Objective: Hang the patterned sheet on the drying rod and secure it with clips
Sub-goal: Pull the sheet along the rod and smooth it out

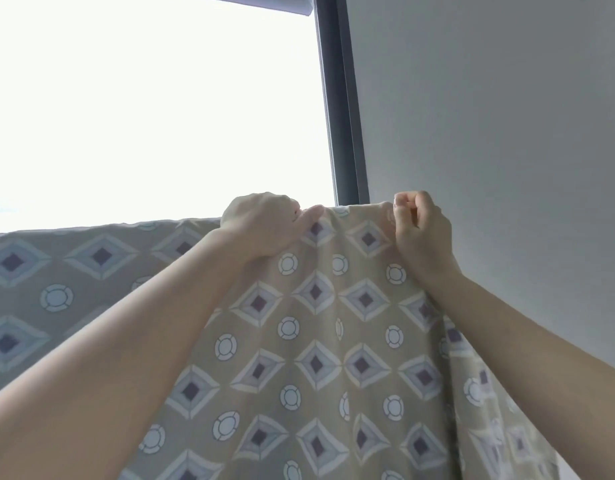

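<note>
The patterned sheet (316, 341), beige with blue-white diamonds and rings, hangs in front of me, its top fold running from the left edge to the upper middle. The drying rod is hidden under that fold. My left hand (264, 226) lies over the top edge, thumb and fingers pinching the cloth. My right hand (420, 230) grips the sheet's top right corner with curled fingers. No clip is visible in either hand.
A bright, overexposed window (153, 105) fills the upper left. Its dark frame (340, 105) runs down behind the sheet's top edge. A plain grey wall (507, 116) takes up the right side.
</note>
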